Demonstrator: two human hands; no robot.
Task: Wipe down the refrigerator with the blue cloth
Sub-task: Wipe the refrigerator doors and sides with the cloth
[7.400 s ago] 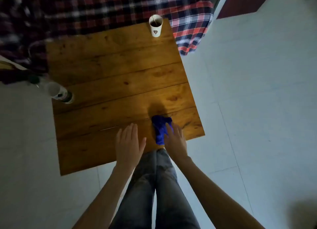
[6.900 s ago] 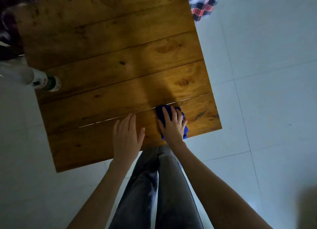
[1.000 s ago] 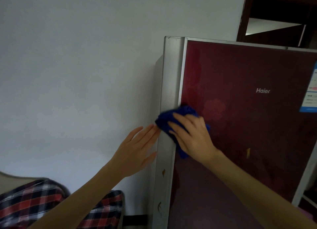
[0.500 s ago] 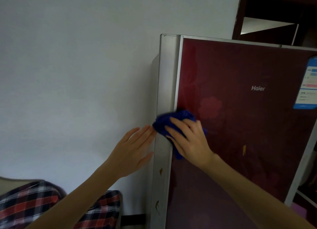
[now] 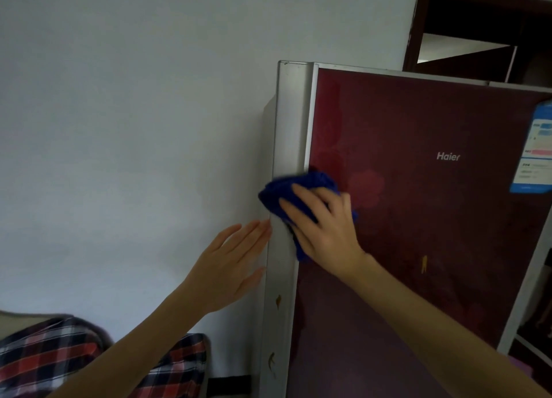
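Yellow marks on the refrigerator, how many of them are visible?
3. Upper mark and lower mark lie on the refrigerator's silver edge strip, below the blue cloth. The third mark is on the red door. The cloth or right hand may hide others.

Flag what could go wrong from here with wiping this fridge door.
The blue cloth is bunched and only pressed flat under the right hand, so it may slip off the refrigerator at the silver edge strip. Farther right, the sticker label might snag or peel if wiped hard.
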